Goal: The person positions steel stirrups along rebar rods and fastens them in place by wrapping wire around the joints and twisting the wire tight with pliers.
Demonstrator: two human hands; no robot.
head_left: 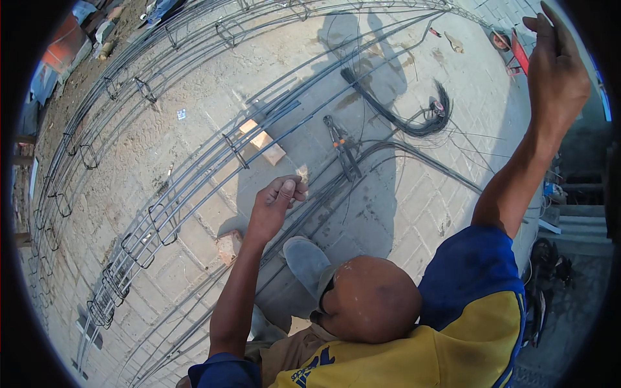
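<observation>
The cage (235, 151) slants just beyond the nearer left hand (278, 198), curled; its grip I can't tell. The right hand (559, 74) is unclenched.

blue-white scrap (182, 114) on sandy ground (194, 84) — orange sheeting (66, 44) upper left

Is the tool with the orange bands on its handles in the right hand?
No, the orange-banded tool lies at ground level, well apart from the right hand, whose fingers are extended.

The left hand (277, 197) hides its palm; the dark rim cuts off the outermost steel rods (76, 123).
</observation>
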